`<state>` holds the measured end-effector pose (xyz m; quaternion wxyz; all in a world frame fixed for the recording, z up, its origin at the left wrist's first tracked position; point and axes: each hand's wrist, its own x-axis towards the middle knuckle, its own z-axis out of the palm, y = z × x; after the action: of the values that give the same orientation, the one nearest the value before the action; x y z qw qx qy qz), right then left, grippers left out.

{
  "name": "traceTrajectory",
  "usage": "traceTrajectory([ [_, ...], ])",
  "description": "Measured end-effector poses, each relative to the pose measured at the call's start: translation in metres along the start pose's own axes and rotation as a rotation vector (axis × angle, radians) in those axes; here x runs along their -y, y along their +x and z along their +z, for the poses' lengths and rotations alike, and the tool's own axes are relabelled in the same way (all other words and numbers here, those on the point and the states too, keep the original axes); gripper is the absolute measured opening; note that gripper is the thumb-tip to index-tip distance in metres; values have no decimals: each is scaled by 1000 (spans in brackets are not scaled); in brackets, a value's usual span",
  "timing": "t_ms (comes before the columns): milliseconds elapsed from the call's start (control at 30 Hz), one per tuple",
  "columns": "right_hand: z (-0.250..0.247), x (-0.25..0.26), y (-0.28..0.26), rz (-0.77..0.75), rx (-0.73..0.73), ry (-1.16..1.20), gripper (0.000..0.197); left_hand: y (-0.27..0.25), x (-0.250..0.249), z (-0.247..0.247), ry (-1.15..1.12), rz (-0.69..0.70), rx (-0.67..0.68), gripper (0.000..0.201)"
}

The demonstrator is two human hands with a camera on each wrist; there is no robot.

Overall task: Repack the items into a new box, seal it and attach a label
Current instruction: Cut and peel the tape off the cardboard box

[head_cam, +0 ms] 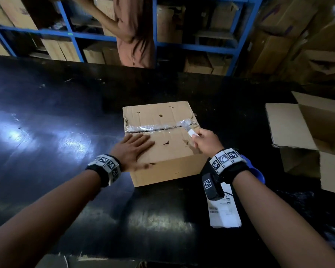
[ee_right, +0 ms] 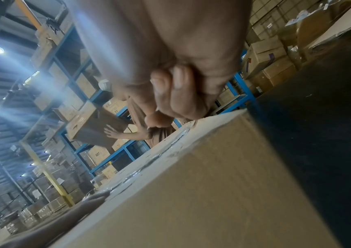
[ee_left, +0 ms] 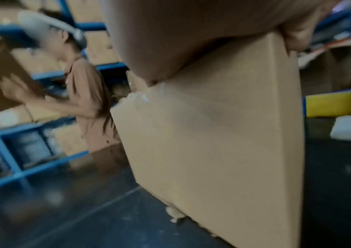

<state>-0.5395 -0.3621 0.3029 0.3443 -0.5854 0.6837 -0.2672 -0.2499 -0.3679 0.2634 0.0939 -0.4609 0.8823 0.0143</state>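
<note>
A taped cardboard box (head_cam: 168,146) sits mid-table, its top seam covered by clear tape (head_cam: 157,127). My left hand (head_cam: 132,149) lies flat with straight fingers on the box's near left top; in the left wrist view the palm (ee_left: 170,42) presses the box (ee_left: 223,134). My right hand (head_cam: 204,141) grips a small white cutter (head_cam: 192,133) whose tip meets the tape at the seam's right end. In the right wrist view the curled fingers (ee_right: 176,94) hover over the box top (ee_right: 202,193); the cutter is hidden there.
An open empty cardboard box (head_cam: 317,136) stands at the right on the black table (head_cam: 46,132). A white shipping label (head_cam: 223,209) and a blue object (head_cam: 256,171) lie under my right wrist. Another person (head_cam: 133,31) stands beyond the table by blue shelving (head_cam: 191,46).
</note>
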Motion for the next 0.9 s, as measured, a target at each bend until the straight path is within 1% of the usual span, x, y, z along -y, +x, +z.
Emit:
traceTrajectory([
  [67, -2, 0, 2, 1, -4, 5, 20, 6, -17, -3, -35, -73, -46, 93],
  [167, -6, 1, 2, 6, -26, 16, 22, 22, -53, -12, -120, -253, -104, 92],
  [233, -9, 0, 3, 27, -41, 40, 21, 31, -80, -20, -176, -320, -159, 85],
  [267, -10, -1, 4, 39, -50, 51, 21, 33, -91, -22, -190, -304, -181, 81],
  [300, -11, -2, 4, 48, -56, 59, 21, 34, -98, -24, -186, -256, -207, 78],
  [333, -12, -3, 4, 52, -62, 64, 21, 34, -101, -24, -183, -185, -230, 75],
  [400, -14, -5, 4, 64, -69, 60, 23, 33, -91, -25, -221, -15, -253, 70],
  [433, -15, -6, 3, 70, -68, 49, 23, 32, -80, -25, -228, 54, -239, 70],
  [467, -16, -7, 3, 74, -65, 39, 23, 32, -67, -24, -206, 97, -206, 76],
  [533, -16, -9, 2, 77, -57, 28, 24, 32, -38, -21, -123, 107, -86, 90],
  [567, -16, -10, 2, 79, -52, 25, 24, 33, -26, -17, -92, 89, -29, 93],
  [600, -16, -10, 2, 81, -48, 23, 23, 35, -18, -12, -64, 71, -1, 93],
  [633, -16, -10, 2, 85, -43, 22, 22, 35, -14, -8, -47, 60, -4, 94],
  [733, -15, -10, 3, 97, -38, 26, 19, 41, -23, -4, -40, -7, -46, 96],
  [800, -14, -9, 2, 101, -37, 30, 19, 50, -37, -5, -84, -106, -82, 95],
  [900, -13, -10, -1, 103, -29, 33, 22, 65, -66, -8, -158, -266, -154, 87],
])
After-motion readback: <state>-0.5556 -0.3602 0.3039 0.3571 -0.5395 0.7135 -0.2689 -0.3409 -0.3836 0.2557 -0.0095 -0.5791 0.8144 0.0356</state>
